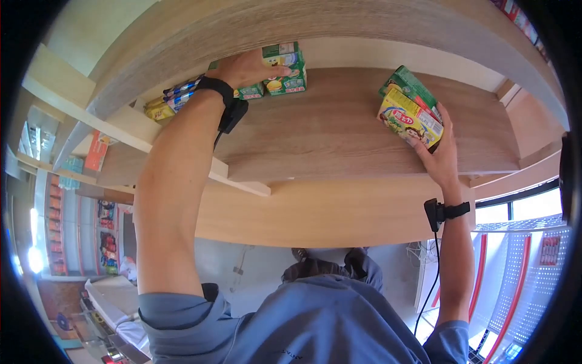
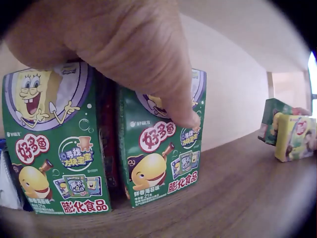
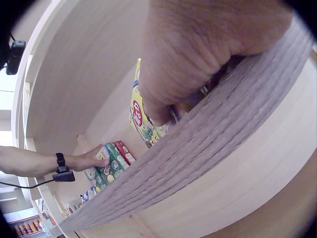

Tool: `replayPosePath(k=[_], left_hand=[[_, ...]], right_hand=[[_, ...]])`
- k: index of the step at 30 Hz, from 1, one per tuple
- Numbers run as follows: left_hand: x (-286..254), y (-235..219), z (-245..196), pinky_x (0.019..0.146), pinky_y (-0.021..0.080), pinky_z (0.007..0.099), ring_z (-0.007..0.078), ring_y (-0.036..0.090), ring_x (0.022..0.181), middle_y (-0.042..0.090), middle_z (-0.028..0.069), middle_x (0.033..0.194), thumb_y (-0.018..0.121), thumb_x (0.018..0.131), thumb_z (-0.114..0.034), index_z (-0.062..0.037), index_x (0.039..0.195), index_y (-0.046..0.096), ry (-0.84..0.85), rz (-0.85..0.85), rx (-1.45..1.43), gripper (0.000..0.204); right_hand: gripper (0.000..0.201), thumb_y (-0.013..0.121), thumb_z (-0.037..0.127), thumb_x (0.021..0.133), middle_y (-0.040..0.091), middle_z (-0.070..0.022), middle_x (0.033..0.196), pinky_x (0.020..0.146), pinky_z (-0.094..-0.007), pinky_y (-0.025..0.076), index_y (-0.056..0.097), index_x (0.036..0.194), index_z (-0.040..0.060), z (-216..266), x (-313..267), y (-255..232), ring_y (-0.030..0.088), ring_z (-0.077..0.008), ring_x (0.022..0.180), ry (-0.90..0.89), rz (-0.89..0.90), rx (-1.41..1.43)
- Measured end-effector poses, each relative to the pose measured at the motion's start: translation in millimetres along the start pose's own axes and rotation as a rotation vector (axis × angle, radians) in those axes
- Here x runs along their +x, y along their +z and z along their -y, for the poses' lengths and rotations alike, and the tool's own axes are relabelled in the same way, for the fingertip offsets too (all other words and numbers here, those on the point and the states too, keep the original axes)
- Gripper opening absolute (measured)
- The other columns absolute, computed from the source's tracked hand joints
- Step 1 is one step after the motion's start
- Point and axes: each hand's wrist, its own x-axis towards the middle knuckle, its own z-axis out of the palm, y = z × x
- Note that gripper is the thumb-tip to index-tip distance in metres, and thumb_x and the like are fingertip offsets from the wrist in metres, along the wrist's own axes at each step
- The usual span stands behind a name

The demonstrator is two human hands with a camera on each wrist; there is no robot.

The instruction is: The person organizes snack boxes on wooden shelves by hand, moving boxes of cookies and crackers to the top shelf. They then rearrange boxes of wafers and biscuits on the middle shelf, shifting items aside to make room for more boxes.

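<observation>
In the head view, two green snack boxes (image 1: 285, 82) stand side by side at the back left of the wooden shelf. My left hand (image 1: 242, 68) reaches over them, with its thumb against the front of the right-hand box; the other fingers are hidden. The left wrist view shows the boxes' cartoon fronts (image 2: 157, 158) close under this hand. Toward the shelf's right side, my right hand (image 1: 445, 155) grips a yellow snack box (image 1: 407, 118), thumb low on its front and fingers along its right end. Another green box (image 1: 412, 87) stands directly behind the yellow one.
Blue and yellow packets (image 1: 170, 104) lie left of the green boxes, beside a pale wooden divider (image 1: 130, 130). An upper shelf board (image 1: 303, 23) overhangs the work. The lower shelf's front edge (image 1: 339, 176) runs before the hands. Red goods stand on racks (image 1: 54, 224) at far left.
</observation>
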Motion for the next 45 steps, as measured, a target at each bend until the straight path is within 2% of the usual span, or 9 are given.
replayPosePath(k=[7,14,20,22,25,28,32,41,45], left_hand=[[0,-2,-1,0.121,0.035,0.0491,0.0459,0.043,0.146,0.046,0.0288,0.156,0.086,0.072,-0.063,-0.0004,0.159,0.035,0.009,-0.025,-0.009,0.119],[-1,-2,-5,0.121,0.036,0.0492,0.0453,0.045,0.144,0.048,0.0279,0.155,0.087,0.071,-0.061,-0.0005,0.158,0.036,-0.02,-0.033,0.026,0.117],[-9,-17,-17,0.117,0.04,0.0458,0.0401,0.051,0.14,0.056,0.0242,0.15,0.088,0.073,-0.056,-0.0027,0.152,0.049,-0.1,0.069,-0.12,0.103],[-6,-12,-12,0.115,0.042,0.0443,0.0366,0.054,0.138,0.06,0.0212,0.146,0.089,0.074,-0.053,-0.0049,0.142,0.061,-0.276,0.316,-0.392,0.087],[-3,4,2,0.114,0.042,0.0434,0.0333,0.055,0.135,0.065,0.0177,0.14,0.088,0.076,-0.05,-0.0065,0.134,0.068,-0.079,0.106,-0.397,0.075],[-10,0,-8,0.114,0.042,0.0425,0.0313,0.056,0.133,0.065,0.0158,0.141,0.087,0.08,-0.048,-0.0075,0.135,0.067,-0.058,0.085,-0.48,0.071],[0,7,1,0.113,0.043,0.0424,0.0322,0.055,0.133,0.064,0.0155,0.142,0.087,0.08,-0.045,-0.0092,0.138,0.066,0.019,0.087,-0.333,0.071],[-5,4,-7,0.112,0.043,0.0433,0.0337,0.055,0.133,0.063,0.0162,0.143,0.088,0.08,-0.044,-0.009,0.139,0.065,-0.074,0.067,-0.346,0.073],[-11,-16,-28,0.114,0.041,0.044,0.0347,0.054,0.134,0.062,0.0171,0.144,0.09,0.077,-0.049,-0.0084,0.141,0.063,-0.108,0.17,-0.345,0.081]], right_hand=[[0.089,0.085,0.02,0.085,0.057,-0.018,0.141,0.106,-0.0443,0.05,0.038,0.16,0.0113,3,-1,0,0.061,-0.0351,0.129,0.033,0.001,-0.003],[0.09,0.084,0.021,0.085,0.057,-0.0183,0.14,0.105,-0.0454,0.051,0.036,0.161,0.0132,0,0,1,0.061,-0.0363,0.128,0.026,-0.003,-0.021],[0.091,0.085,0.024,0.085,0.058,-0.0188,0.14,0.104,-0.0455,0.051,0.036,0.161,0.0138,4,0,-2,0.061,-0.0376,0.128,0.037,0.003,-0.021],[0.091,0.085,0.025,0.085,0.058,-0.0192,0.14,0.104,-0.0456,0.052,0.036,0.161,0.0139,2,0,-2,0.061,-0.0384,0.127,0.006,-0.01,-0.025],[0.091,0.085,0.027,0.085,0.058,-0.0205,0.139,0.103,-0.0465,0.052,0.036,0.161,0.014,3,0,-4,0.061,-0.0405,0.126,-0.019,-0.033,-0.054],[0.091,0.085,0.029,0.085,0.058,-0.0219,0.136,0.101,-0.048,0.053,0.036,0.16,0.0143,6,0,-9,0.061,-0.0435,0.124,-0.011,-0.028,-0.071],[0.093,0.084,0.036,0.084,0.059,-0.024,0.133,0.096,-0.0517,0.055,0.034,0.161,0.0152,11,1,-14,0.063,-0.0476,0.119,0.009,-0.009,-0.082],[0.093,0.084,0.037,0.084,0.059,-0.0249,0.134,0.096,-0.0524,0.055,0.035,0.161,0.0186,9,-2,-18,0.065,-0.0479,0.116,0.065,0.027,-0.103],[0.092,0.083,0.041,0.086,0.059,-0.0244,0.133,0.095,-0.0523,0.056,0.034,0.161,0.0201,9,-4,-19,0.065,-0.0467,0.115,0.05,0.027,-0.089]])
